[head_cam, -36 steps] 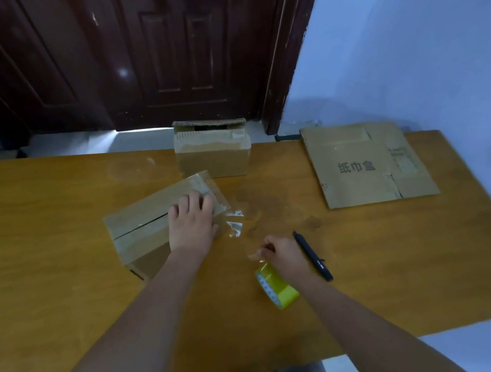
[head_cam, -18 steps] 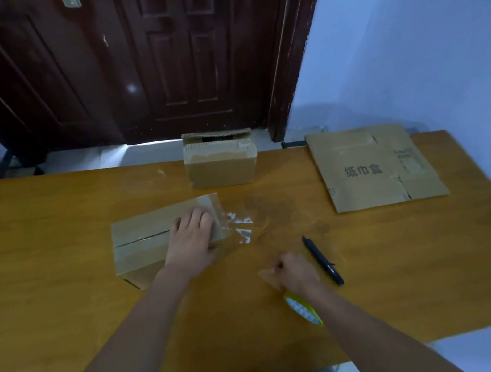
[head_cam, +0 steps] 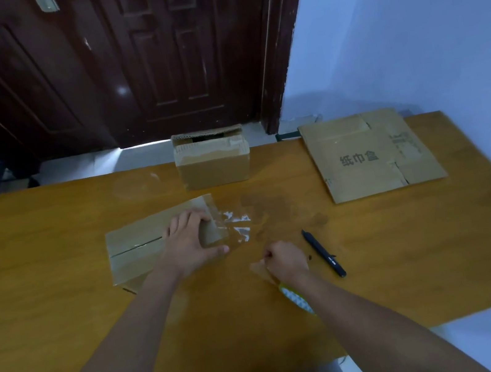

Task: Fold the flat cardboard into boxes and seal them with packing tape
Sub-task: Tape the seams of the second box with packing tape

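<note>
A folded cardboard box [head_cam: 137,246] lies on the wooden table [head_cam: 64,313] with clear tape along its top seam. My left hand [head_cam: 190,243] presses flat on the box's right end. A strip of clear tape [head_cam: 238,226] stretches from that end toward my right hand [head_cam: 284,260], which grips the yellow tape roll [head_cam: 296,300]; the roll is mostly hidden under my wrist.
A second folded box [head_cam: 213,165] stands at the table's far edge. A flat cardboard sheet [head_cam: 369,155] with printed characters lies at the back right. A black pen [head_cam: 323,252] lies just right of my right hand. A dark door stands behind.
My right hand has pulled the roll toward me, lengthening the tape strip and tipping the roll under my wrist. My left hand stays on the box, its thumb spread toward me.
</note>
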`<action>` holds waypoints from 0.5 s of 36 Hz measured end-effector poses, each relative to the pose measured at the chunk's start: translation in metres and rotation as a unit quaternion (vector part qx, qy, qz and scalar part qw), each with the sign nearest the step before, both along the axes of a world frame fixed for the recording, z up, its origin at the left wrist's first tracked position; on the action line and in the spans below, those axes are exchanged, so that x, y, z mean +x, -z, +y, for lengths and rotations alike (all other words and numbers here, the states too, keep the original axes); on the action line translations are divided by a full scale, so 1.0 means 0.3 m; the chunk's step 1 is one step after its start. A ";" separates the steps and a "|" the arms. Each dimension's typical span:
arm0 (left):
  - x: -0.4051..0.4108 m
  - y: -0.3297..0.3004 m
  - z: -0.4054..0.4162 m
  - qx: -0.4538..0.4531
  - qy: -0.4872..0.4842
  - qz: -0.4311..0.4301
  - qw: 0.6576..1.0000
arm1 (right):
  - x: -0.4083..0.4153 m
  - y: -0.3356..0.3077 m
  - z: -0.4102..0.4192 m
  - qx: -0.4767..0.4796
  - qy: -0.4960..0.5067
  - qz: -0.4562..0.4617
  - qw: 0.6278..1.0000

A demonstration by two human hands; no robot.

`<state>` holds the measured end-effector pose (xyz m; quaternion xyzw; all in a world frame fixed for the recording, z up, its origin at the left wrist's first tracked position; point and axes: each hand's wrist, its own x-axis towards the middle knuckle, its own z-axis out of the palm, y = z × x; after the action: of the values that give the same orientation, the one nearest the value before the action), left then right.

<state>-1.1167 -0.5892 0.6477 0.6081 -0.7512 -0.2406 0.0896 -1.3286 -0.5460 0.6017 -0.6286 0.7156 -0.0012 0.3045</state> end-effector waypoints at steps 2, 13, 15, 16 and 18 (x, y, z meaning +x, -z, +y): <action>-0.001 0.000 -0.002 0.003 -0.003 0.005 1.000 | 0.003 0.004 -0.010 0.006 0.007 0.001 1.000; -0.002 -0.002 -0.010 0.009 -0.015 0.019 1.000 | 0.042 0.028 -0.089 0.046 0.058 -0.051 0.996; -0.002 0.001 -0.011 0.007 -0.017 0.018 1.000 | 0.045 0.029 -0.095 0.073 0.054 -0.052 0.995; -0.002 0.003 -0.011 0.005 -0.019 0.021 1.000 | 0.046 0.030 -0.098 0.086 0.049 -0.051 0.994; -0.001 0.003 -0.010 0.005 -0.022 0.026 0.999 | 0.050 0.030 -0.102 0.110 0.038 -0.055 0.992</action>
<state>-1.1171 -0.5922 0.6467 0.6185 -0.7336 -0.2586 0.1113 -1.3137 -0.5768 0.5927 -0.5622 0.7171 0.0313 0.4107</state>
